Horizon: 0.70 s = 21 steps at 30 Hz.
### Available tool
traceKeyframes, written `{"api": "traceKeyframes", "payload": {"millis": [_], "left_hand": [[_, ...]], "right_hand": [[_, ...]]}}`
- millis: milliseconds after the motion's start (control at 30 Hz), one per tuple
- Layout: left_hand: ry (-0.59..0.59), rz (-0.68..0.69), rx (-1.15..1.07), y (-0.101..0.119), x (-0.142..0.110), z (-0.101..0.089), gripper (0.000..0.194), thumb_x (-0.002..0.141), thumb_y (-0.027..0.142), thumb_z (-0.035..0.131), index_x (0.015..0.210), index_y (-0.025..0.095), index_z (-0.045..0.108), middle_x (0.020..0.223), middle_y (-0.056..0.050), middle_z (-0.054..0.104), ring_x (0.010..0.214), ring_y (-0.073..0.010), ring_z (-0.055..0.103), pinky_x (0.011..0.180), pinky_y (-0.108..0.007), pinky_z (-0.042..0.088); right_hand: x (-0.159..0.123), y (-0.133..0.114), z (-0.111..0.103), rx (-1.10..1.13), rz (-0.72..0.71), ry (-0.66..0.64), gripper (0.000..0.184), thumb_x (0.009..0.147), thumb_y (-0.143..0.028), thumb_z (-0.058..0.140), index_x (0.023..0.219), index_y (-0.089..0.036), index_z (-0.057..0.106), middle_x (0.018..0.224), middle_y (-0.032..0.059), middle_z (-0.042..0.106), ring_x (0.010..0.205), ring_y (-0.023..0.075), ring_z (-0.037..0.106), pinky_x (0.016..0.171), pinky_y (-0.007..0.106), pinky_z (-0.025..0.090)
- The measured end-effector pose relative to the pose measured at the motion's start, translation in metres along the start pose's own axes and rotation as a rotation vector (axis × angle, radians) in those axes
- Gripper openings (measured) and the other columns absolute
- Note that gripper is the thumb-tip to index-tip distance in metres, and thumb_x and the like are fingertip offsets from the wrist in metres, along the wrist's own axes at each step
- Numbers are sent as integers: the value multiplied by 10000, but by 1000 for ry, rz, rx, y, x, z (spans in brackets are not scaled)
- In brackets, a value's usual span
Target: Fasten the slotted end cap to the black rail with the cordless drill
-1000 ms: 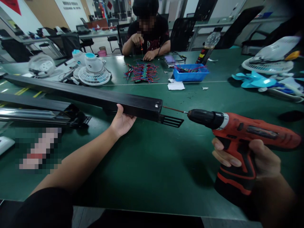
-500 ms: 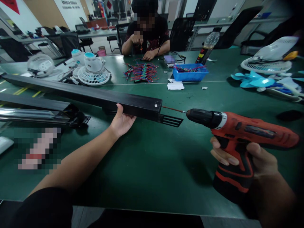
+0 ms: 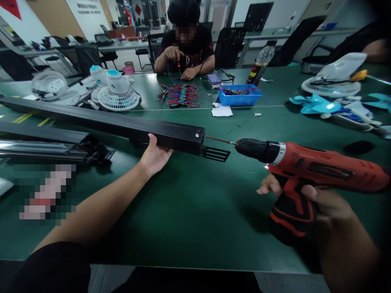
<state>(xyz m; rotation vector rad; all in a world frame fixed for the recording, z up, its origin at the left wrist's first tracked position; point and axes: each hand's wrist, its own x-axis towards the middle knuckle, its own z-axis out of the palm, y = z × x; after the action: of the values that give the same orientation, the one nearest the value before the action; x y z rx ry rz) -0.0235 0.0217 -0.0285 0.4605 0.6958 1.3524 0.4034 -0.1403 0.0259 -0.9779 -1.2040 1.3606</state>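
My left hand (image 3: 156, 158) grips a long black rectangular housing (image 3: 128, 124) near its right end, thumb on the front side and fingers underneath. A slotted black bracket (image 3: 216, 154) sticks out below that end. My right hand (image 3: 326, 203) is wrapped around the handle of a red and black cordless drill (image 3: 324, 162), its index finger stretched forward off the handle. The drill's long thin bit (image 3: 217, 139) points left, its tip at the end face of the housing. Whether the tip touches a screw there is too small to tell.
Left lies a second black housing (image 3: 45, 132). Behind stand white fans (image 3: 117, 91), wired boards (image 3: 182, 94), a blue bin (image 3: 240, 97) and a bottle (image 3: 259, 67). Turquoise fan blades (image 3: 317, 103) lie at right. Across the table (image 3: 183, 211) a person (image 3: 186, 47) holds a screwdriver (image 3: 179, 67).
The view has shifted slightly. My right index finger has stretched out from the drill's handle, and a small light now glows under the chuck. My left hand keeps its hold.
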Motion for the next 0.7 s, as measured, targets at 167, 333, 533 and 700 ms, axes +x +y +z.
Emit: {"api": "traceKeyframes", "payload": {"millis": [167, 333, 533, 700], "left_hand": [[26, 9, 13, 0, 1, 0, 672, 1214, 761, 811, 1701, 298, 804, 1425, -78, 981, 1453, -285, 903, 1341, -419, 699], [19, 23, 20, 0, -1, 3, 649, 1209, 766, 817, 1660, 300, 830, 1469, -83, 972, 1520, -293, 879, 1376, -433, 679], [16, 24, 18, 0, -1, 2, 681, 1230, 780, 766, 1706, 295, 808, 1446, -86, 974, 1500, -288, 886, 1383, -428, 674], [-5, 11, -21, 0, 1, 0, 681, 1255, 762, 729, 1746, 294, 783, 1390, -73, 985, 1402, -272, 918, 1384, -419, 670]], "right_hand": [[-4, 7, -4, 68, 30, 25, 542, 887, -669, 1151, 1253, -298, 1004, 852, 60, 784, 840, 363, 882, 904, 573, 831], [-4, 9, -5, 76, 7, -3, 480, 925, -635, 1127, 1254, -310, 998, 864, 54, 802, 828, 330, 882, 896, 533, 845], [-3, 8, -2, 88, -22, -7, 544, 916, -641, 1124, 1343, -320, 1016, 875, 59, 847, 774, 308, 881, 776, 442, 831], [5, 5, -1, 93, 15, -217, 505, 1038, -721, 1010, 1221, -251, 1015, 748, 54, 778, 549, 200, 643, 485, 309, 597]]}}
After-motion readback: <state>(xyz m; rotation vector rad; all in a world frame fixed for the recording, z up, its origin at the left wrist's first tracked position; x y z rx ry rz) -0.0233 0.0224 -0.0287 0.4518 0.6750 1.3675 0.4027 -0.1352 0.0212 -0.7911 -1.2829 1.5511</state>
